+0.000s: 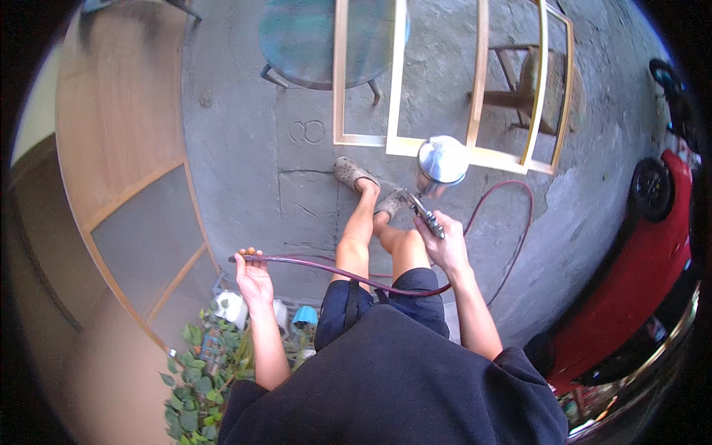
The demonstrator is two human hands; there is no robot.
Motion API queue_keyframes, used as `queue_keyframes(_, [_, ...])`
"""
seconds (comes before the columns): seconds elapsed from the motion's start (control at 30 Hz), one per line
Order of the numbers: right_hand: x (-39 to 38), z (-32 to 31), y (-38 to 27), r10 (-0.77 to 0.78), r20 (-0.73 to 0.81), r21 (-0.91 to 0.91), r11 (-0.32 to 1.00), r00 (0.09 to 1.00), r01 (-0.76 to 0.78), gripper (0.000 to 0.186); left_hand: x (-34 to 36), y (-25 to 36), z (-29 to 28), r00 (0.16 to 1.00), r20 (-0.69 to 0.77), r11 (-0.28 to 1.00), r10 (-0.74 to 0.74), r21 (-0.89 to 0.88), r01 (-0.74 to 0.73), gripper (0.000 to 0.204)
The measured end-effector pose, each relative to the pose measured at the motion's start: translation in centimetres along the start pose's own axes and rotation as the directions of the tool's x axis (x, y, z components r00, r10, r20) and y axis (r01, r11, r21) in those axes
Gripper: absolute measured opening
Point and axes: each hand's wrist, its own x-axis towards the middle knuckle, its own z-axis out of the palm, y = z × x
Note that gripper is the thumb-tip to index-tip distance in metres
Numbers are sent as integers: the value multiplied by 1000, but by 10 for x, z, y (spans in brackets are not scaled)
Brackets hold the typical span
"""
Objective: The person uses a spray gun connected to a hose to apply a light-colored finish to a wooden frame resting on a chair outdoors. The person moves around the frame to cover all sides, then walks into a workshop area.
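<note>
My right hand [445, 243] is closed round the grip of a paint spray gun [424, 213], in front of my right knee. A shiny metal cup [443, 160] sits at the gun's far end, close to the near rail of a wooden frame [423, 147]. That frame has pale wood and white-looking bars. From the gun, a dark red air hose [356, 276] crosses over my thighs to the left. My left hand [254, 276] grips the hose out to the side, fingers curled round it. The rest of the hose loops on the ground at right.
A wooden panel door [122, 111] with a grey lower inset stands at left. Leafy plants [194, 393] and a blue pot [305, 317] are at lower left. A round teal table [311, 44] and a brown chair [534, 89] are beyond the frame. A red car [630, 274] stands at right.
</note>
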Motion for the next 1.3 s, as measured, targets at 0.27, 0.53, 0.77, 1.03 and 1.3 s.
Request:
queue_keyframes(0.27, [-76,30,105,424,-538,494,859,728,-135,31,-10,20,90,854,519,974,23,179,-136,23])
queue_keyframes(0.53, [-81,-35,196,407,-900,418,907,153,46,41,-60,-26,58,751,528,900,-395,387,201,24])
queue_keyframes(0.77, [-68,52,191,570,-794,601,789,211,131,42,-17,24,38,809,439,893,-391,395,217,23])
queue_keyframes(1.03, [-43,238,117,364,-795,527,810,485,257,25,63,122,32,874,420,900,-247,433,46,23])
queue_keyframes(1.3, [-60,257,68,223,-647,599,741,729,304,23,71,118,48,857,439,867,-269,497,18,23])
